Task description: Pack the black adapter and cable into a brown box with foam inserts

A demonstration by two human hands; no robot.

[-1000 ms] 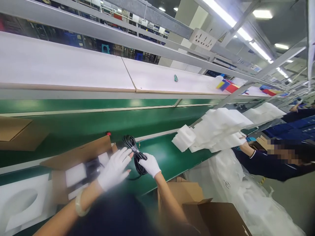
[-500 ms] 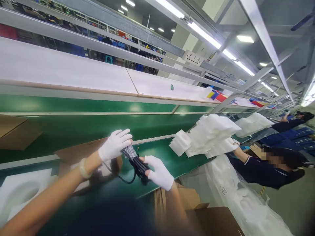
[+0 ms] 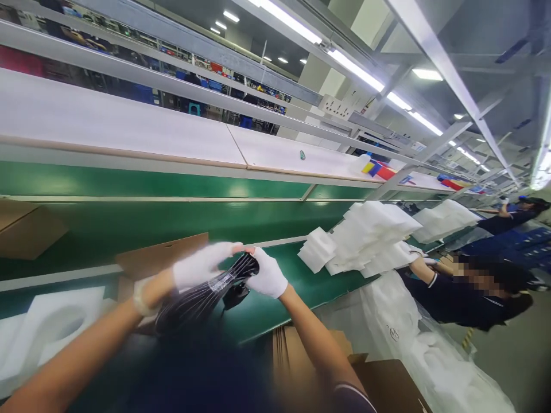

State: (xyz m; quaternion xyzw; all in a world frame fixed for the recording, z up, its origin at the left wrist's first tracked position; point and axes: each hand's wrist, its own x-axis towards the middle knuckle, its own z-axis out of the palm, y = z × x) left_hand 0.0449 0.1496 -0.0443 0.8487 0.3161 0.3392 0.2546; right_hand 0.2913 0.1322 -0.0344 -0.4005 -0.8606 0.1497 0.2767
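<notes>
Bagged cable bundle (image 3: 206,295) was up off the green conveyor belt (image 3: 301,275), held between both gloved hands at the near centre of the scene. Long axis ran diagonally: top end far-right at the fingertips, bottom end trailing near-left toward the person's body. One bundle, black cord in a clear plastic sleeve (motion blur, so the coil count inside was unreadable).

Left hand (image 3: 202,265) was closed to a pinch, thumb and fingers on the top edge of the sleeve. Right hand (image 3: 267,275) was curled shut around the same top end, touching the left fingertips. Both hands met at that one end, so neither was clearly nearer; the right had more of the bundle in its palm. The rest of the bundle hung unsupported below the left forearm.

Counts and surroundings:
- 2 white gloves, one per hand; 1 pale bracelet (image 3: 138,295) on the left wrist.
- 1 open cardboard box (image 3: 161,258) just behind the hands, far-left of them, on the belt.
- 1 white foam insert (image 3: 51,324) with a round recess, near-left.
- 1 stack of flat cardboard (image 3: 301,355) just below the right forearm.
- 2 piles of white foam blocks (image 3: 365,235) to the right, well apart from the bundle.
- 1 co-worker (image 3: 473,292) in dark sleeves at the right, hands at the foam pile; another person sat farther right, small.
</notes>
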